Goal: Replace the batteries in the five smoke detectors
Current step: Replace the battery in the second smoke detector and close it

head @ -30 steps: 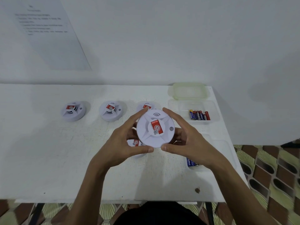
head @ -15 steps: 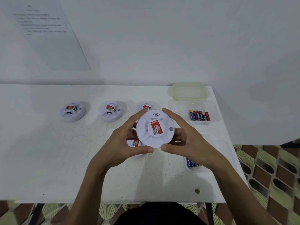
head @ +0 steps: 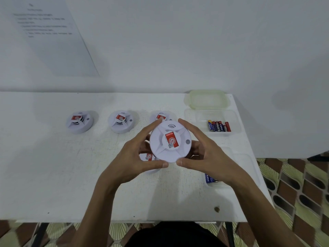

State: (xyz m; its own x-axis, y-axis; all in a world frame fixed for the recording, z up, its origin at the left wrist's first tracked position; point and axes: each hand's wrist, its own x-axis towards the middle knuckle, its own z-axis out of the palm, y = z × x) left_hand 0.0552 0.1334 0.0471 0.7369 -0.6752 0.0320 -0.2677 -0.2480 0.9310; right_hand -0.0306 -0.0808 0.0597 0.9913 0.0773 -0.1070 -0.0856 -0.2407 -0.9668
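Both hands, left [head: 131, 157] and right [head: 204, 155], grip the detector [head: 170, 141] above the bench [head: 53, 175], face toward the camera, wave mark at 12 o'clock.

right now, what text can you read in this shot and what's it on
"CELL": on the nearest blue battery.
Red label on the held smoke detector: too small to read.
Far batteries: lettering blurred.
Wall sheet: blurred.

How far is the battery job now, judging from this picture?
Done: nothing visibly; no detector is open. In hand: the left hand and right hand grip one closed detector above the table. Left: four other detectors lie closed on the table, and batteries wait in the clear tray.
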